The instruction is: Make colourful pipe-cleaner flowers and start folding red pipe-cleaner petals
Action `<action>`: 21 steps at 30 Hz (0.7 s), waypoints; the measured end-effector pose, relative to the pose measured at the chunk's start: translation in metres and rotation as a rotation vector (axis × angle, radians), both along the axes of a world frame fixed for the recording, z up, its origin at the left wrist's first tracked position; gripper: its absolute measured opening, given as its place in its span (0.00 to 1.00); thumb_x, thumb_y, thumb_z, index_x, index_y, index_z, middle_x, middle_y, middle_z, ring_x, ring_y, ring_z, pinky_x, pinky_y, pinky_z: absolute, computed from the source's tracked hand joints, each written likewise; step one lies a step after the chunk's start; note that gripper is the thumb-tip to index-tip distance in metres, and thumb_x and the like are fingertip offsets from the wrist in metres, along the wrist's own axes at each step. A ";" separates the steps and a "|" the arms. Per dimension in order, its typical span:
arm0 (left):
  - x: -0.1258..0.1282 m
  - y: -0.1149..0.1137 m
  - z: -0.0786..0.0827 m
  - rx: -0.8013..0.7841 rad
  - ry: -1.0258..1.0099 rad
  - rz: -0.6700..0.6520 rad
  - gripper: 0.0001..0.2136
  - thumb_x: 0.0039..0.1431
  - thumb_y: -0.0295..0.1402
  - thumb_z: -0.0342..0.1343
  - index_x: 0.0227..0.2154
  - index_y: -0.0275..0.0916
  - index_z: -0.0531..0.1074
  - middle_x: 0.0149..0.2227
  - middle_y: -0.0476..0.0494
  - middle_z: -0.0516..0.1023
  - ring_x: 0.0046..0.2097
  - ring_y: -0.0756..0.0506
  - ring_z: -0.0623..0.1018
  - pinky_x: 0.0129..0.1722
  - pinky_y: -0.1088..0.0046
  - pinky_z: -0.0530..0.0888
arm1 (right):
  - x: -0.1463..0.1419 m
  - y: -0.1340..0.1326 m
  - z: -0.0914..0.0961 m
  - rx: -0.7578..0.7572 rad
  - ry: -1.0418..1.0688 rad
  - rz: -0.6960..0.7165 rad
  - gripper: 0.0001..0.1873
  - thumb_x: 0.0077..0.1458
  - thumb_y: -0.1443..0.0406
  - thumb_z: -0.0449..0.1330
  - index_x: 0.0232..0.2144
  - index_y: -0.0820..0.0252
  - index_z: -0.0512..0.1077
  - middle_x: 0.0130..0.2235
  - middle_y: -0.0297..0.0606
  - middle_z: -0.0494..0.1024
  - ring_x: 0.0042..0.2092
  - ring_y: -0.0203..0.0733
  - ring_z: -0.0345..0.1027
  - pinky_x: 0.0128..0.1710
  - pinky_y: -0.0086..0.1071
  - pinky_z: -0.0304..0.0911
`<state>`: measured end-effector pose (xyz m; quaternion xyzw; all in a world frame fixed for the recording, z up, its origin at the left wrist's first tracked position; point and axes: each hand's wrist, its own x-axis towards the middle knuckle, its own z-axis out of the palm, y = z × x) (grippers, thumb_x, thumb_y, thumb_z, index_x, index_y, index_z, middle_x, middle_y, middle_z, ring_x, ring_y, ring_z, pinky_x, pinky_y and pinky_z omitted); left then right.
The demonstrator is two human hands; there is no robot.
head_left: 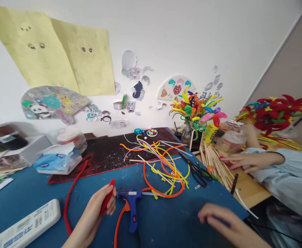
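Note:
My left hand (96, 210) is closed round the end of a long red pipe cleaner (72, 189) that loops away to the left over the blue table cover (166, 224). A blue glue gun (132, 206) lies just right of that hand. My right hand (218, 220) rests low on the cover near its right edge, blurred, fingers curled; I cannot make out anything in it. A tangle of orange, yellow and pink pipe cleaners (163, 165) lies beyond the glue gun.
Black scissors (197, 170) and a bundle of wooden sticks (215, 162) lie to the right. Another person's hand (241, 160) in a light blue sleeve rests there. A vase of pipe-cleaner flowers (194, 113), a tissue pack (58, 162) and a white remote (27, 225) stand around.

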<state>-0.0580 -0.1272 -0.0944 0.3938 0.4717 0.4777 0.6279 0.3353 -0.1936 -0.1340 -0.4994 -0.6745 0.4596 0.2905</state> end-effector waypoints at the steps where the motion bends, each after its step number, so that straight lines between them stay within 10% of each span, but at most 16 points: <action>1: 0.002 -0.001 -0.001 -0.008 0.015 -0.007 0.15 0.55 0.44 0.53 0.23 0.37 0.65 0.14 0.56 0.56 0.17 0.54 0.58 0.19 0.77 0.61 | 0.011 0.018 -0.001 0.083 -0.093 -0.115 0.12 0.59 0.59 0.52 0.42 0.53 0.72 0.46 0.41 0.73 0.50 0.48 0.64 0.54 0.43 0.57; 4: 0.006 -0.002 -0.004 -0.006 0.071 -0.014 0.16 0.54 0.45 0.54 0.22 0.37 0.66 0.14 0.55 0.58 0.17 0.54 0.59 0.19 0.77 0.61 | 0.037 0.066 -0.008 0.330 -0.528 -0.458 0.17 0.59 0.59 0.49 0.44 0.60 0.71 0.48 0.46 0.72 0.51 0.50 0.64 0.55 0.42 0.55; 9: 0.006 0.002 -0.011 0.028 0.127 -0.031 0.16 0.55 0.46 0.52 0.25 0.37 0.65 0.15 0.54 0.61 0.16 0.53 0.64 0.18 0.78 0.62 | 0.047 0.114 -0.014 0.189 -1.013 -0.419 0.18 0.53 0.60 0.54 0.41 0.66 0.74 0.45 0.53 0.73 0.47 0.54 0.68 0.46 0.40 0.60; 16: 0.029 0.001 -0.011 0.053 -0.015 0.043 0.18 0.49 0.49 0.55 0.31 0.39 0.64 0.19 0.59 0.55 0.14 0.56 0.56 0.11 0.78 0.63 | 0.044 0.133 0.008 0.060 -0.965 -0.305 0.10 0.45 0.61 0.57 0.20 0.60 0.73 0.23 0.43 0.75 0.29 0.48 0.72 0.28 0.34 0.60; 21: 0.038 0.010 0.006 0.054 -0.119 -0.055 0.16 0.52 0.47 0.53 0.33 0.39 0.63 0.20 0.58 0.58 0.14 0.56 0.57 0.12 0.77 0.65 | 0.053 0.118 0.028 -0.066 -0.496 -0.107 0.11 0.45 0.61 0.54 0.28 0.58 0.74 0.27 0.40 0.76 0.27 0.42 0.70 0.23 0.29 0.60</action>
